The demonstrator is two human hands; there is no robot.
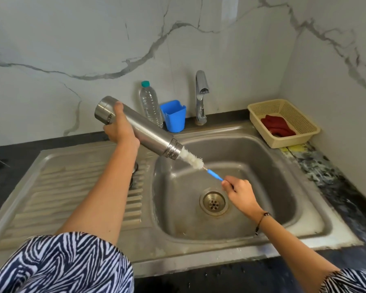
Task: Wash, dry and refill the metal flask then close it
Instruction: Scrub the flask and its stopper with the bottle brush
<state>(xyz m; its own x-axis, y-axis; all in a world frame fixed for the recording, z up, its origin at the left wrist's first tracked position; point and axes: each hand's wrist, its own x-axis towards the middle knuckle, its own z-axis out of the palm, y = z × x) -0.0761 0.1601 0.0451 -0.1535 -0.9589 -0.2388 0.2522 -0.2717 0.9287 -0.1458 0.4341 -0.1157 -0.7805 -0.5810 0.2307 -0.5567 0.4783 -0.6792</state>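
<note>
Zebra-print sleeves (59, 263) at frame bottom. Left hand (119, 129) wraps around metal flask (140, 127), tilted mouth-down over sink (262, 157), center frame. Right hand (239, 192) pinches blue handle of bottle brush (193, 160), white bristles partly inside flask mouth.

White marble-look wall (93, 39) with grey veins, far side and right, meeting at far-right corner. Dark tabletop (336, 187) runs along both, speckled and paint-stained on right. Steel sink (273, 157) inset, ribbed drainboard (57, 187) on left, round drain (213, 203) in basin. Chrome tap (201, 96) at far edge. Light even, diffuse.
</note>
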